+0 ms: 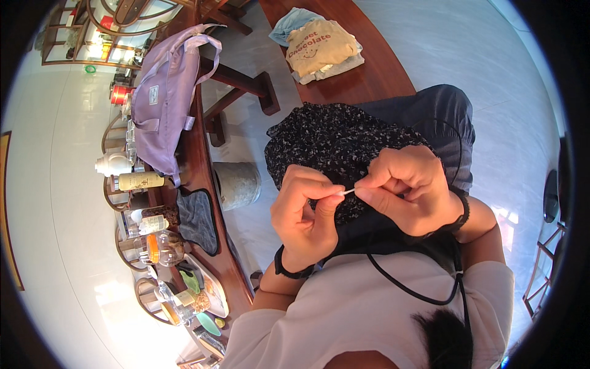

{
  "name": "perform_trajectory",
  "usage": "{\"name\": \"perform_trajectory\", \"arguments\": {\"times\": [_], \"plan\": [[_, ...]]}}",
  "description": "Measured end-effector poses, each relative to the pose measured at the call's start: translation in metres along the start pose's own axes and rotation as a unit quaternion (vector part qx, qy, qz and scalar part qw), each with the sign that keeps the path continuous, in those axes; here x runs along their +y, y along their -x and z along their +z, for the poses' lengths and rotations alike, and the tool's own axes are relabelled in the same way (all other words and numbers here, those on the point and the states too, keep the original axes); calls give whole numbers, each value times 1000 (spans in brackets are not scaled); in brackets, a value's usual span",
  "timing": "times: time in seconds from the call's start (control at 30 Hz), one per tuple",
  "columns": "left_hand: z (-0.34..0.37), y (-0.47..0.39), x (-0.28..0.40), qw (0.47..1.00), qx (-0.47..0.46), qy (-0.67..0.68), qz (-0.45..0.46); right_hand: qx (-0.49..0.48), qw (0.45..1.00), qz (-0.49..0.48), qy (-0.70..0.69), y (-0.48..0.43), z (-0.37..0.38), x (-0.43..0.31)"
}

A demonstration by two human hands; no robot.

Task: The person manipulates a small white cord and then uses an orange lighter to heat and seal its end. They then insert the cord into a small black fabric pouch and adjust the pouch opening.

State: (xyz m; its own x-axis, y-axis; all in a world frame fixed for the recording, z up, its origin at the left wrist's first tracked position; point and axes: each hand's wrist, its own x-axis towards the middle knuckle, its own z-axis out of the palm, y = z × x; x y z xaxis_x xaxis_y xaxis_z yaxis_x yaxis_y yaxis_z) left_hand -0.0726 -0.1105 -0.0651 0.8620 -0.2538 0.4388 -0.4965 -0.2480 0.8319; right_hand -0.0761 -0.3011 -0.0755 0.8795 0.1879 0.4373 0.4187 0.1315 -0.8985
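Observation:
My left hand [306,214] pinches one end of a short, thin white piece [349,191] between thumb and forefinger. At its other end, my right hand [405,189] grips it the same way, fingers curled in. Only a small stretch shows between the fingertips, and I cannot tell whether it is a cord or a thin stick. Under both hands, a black cloth with a small pale print [318,138] lies bunched across my lap, over dark blue-grey trousers [442,115]. Dark bands circle both wrists.
Folded clothes [318,48] are stacked on the wooden bench [382,78] ahead. To the left, a wooden table [196,152] carries a lilac bag [161,97], a grey cloth [198,221], bottles, jars and a tray [219,295]. A grey bin [237,184] stands below its edge.

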Motion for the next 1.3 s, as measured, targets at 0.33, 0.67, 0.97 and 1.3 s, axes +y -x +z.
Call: {"name": "perform_trajectory", "arguments": {"times": [0.33, 0.67, 0.97, 1.3], "plan": [[3, -5, 7, 953, -80, 245, -159, 1, 999, 54, -4, -5, 1, -3], [-1, -3, -6, 955, -96, 213, -182, 5, 999, 53, -9, -7, 7, -1], [-3, -3, -6, 968, -65, 191, -150, -58, 989, 117, 66, -12, 1, 2], [0, 0, -11, 964, -77, 205, -148, -71, 995, 63, 25, -7, 1, 4]]}}
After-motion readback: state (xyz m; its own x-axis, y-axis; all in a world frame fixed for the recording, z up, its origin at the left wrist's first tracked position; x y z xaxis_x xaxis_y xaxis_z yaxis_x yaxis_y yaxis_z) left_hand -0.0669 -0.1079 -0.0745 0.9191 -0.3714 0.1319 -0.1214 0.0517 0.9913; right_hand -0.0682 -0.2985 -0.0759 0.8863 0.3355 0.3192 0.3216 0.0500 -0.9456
